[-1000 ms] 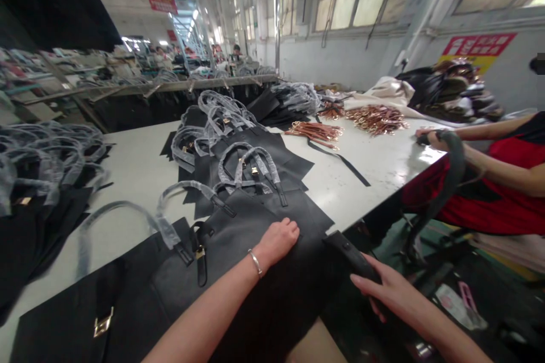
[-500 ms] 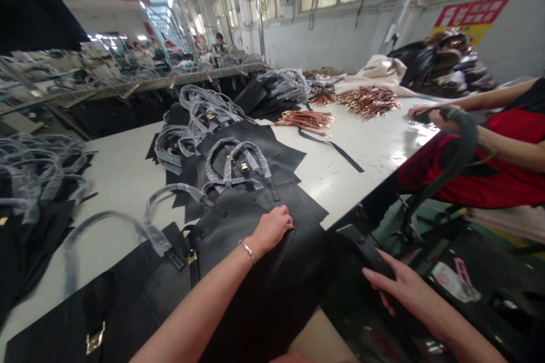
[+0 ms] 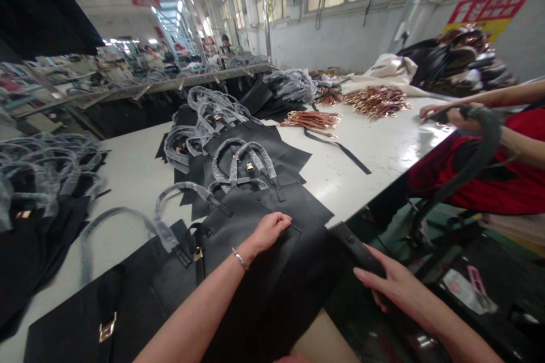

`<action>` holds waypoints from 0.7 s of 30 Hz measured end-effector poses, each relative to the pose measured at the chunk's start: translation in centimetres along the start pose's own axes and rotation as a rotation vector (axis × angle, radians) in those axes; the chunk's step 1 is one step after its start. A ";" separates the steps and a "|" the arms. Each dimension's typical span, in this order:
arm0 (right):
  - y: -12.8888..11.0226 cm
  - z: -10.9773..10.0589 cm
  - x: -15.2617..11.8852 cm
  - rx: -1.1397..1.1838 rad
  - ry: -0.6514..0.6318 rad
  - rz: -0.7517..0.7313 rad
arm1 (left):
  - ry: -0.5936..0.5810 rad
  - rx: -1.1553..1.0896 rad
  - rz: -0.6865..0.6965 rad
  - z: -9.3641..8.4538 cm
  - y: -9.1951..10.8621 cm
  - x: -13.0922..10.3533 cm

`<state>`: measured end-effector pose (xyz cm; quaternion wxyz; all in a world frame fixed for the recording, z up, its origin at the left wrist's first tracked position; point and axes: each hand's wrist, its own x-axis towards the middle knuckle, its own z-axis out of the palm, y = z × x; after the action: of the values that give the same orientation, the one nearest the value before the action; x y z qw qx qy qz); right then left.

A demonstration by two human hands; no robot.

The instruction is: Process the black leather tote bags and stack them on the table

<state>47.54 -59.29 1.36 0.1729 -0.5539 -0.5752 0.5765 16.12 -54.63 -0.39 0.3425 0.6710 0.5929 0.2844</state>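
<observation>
My left hand [image 3: 269,231], with a silver bracelet at the wrist, rests on a black leather panel [image 3: 238,238], its fingers curled together near the panel's upper edge. Whether it pinches the leather cannot be made out. In my right hand [image 3: 385,275] is a black handheld tool [image 3: 355,245], whose flat end is beside the panel's right edge. Further bag pieces with plastic-wrapped handles [image 3: 244,147] and gold clasps lie beyond my left hand. At the lower left is a black piece with a gold buckle [image 3: 108,327].
Brown straps [image 3: 313,120] with gold hooks and a black strip [image 3: 340,150] lie on the white table [image 3: 374,153]. Wrapped handles [image 3: 46,167] are piled at left. At right, another person's hands [image 3: 451,116] hold a dark tool with a thick hose [image 3: 485,147].
The view has shifted a little, so the table's contents appear further right. The black tool in my right hand is nearer the panel. My left hand's fingers look slightly more drawn together.
</observation>
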 end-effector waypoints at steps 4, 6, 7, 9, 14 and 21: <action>-2.7 0.8 0.7 -0.034 -0.107 -0.027 | 0.116 -0.026 0.042 0.8 -0.3 -1.4; -4.4 1.3 1.1 -0.084 -0.182 -0.022 | 0.179 -0.020 0.093 1.5 -0.6 -2.2; -5.2 1.5 1.4 -0.112 -0.227 -0.023 | 0.203 -0.016 0.115 1.8 -0.7 -2.5; -6.7 2.0 2.2 -0.152 -0.315 -0.026 | 0.233 -0.012 0.133 2.3 -0.8 -2.9; -9.4 3.0 4.8 -0.175 -0.395 0.038 | 0.239 -0.076 0.103 2.4 -0.7 -2.8; -10.0 2.6 5.0 -0.237 -0.448 0.140 | 0.255 -0.169 0.117 2.5 -1.2 -2.6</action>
<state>39.36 -53.56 6.98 -0.0651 -0.4672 -0.6232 0.6238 17.00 -57.42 -2.77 0.3024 0.6316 0.5655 0.4357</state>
